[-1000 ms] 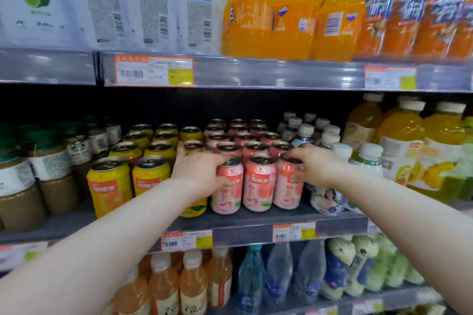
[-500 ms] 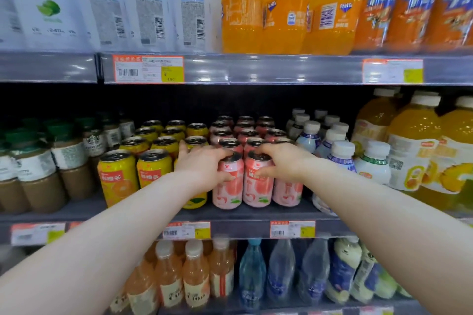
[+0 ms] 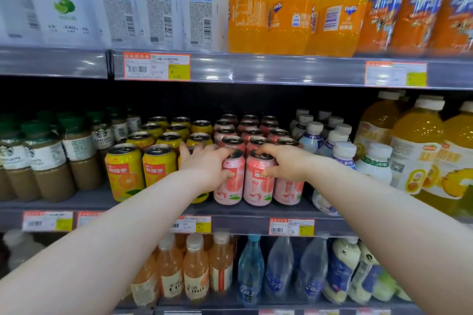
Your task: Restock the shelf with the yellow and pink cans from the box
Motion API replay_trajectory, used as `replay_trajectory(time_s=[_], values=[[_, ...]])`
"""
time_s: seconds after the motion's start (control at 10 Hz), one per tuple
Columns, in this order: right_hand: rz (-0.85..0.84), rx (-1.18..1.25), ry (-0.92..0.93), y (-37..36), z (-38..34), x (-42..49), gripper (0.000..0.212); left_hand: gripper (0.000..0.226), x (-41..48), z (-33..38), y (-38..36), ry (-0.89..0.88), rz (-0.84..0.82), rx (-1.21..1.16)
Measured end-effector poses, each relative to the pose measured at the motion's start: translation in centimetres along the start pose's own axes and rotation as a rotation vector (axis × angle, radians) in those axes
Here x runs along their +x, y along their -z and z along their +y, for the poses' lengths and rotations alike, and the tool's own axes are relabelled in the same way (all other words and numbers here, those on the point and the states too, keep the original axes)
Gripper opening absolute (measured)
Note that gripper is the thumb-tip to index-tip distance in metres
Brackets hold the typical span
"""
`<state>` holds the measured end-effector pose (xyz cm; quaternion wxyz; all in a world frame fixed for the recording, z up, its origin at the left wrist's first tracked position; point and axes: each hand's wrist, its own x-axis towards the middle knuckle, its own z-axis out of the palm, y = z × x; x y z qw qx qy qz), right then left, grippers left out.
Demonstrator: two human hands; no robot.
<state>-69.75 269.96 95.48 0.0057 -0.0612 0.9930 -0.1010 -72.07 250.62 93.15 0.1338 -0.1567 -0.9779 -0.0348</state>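
Shelf [image 3: 89, 199] looks basically full: yellow cans [image 3: 124, 171] lined up, left hand [image 3: 204, 166] and right hand [image 3: 281, 163] each gripping front pink cans [image 3: 258, 184].

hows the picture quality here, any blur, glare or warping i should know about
In the head view, focus is best mid-frame, on the front pink cans and the left hand and right hand gripping them; the head view smears the orange bottles at top right; head view glare streaks the upper shelf edge; the head view's wide lens bows the shelf lines.
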Motion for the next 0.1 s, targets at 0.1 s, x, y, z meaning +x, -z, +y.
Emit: replay_trajectory(time_s=[0.1], values=[[0.079, -0.138, 0.009, -0.03, -0.63, -0.51, 0.059, 0.063, -0.53, 1.04, 0.04, 0.054, -0.007, 0.054]])
